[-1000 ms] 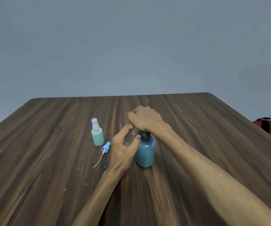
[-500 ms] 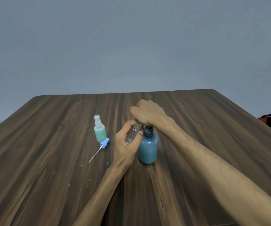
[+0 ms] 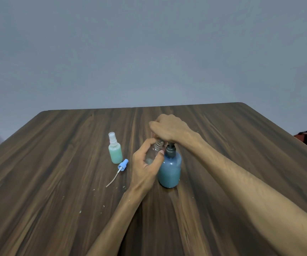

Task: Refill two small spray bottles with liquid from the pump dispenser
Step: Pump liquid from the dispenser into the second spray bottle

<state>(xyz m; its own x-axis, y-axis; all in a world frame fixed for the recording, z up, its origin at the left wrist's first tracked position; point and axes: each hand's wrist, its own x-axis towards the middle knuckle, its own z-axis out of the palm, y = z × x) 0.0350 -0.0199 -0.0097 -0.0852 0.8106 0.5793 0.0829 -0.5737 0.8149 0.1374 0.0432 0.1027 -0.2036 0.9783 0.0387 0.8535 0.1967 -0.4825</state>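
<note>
Evidently the right hand [image 3: 169,129] has risen slightly over the last second, its fingers curled down over the hidden pump head so that the dark collar of the rounded blue pump dispenser [image 3: 169,169] now shows, which I judge to be the release between strokes, with filling of the second bottle barely begun. The left hand [image 3: 145,167] is wrapped around the small clear uncapped spray bottle [image 3: 153,152], pressed against the dispenser near the middle of the dark wooden table [image 3: 56,182], its threaded neck under the spout and only a trace of liquid at the bottom. Toward the left edge the other small spray bottle with a white sprayer [image 3: 115,149] stands capped and roughly two-thirds full of green liquid, the loose blue spray cap with dip tube [image 3: 120,169] lying just beside it.
</note>
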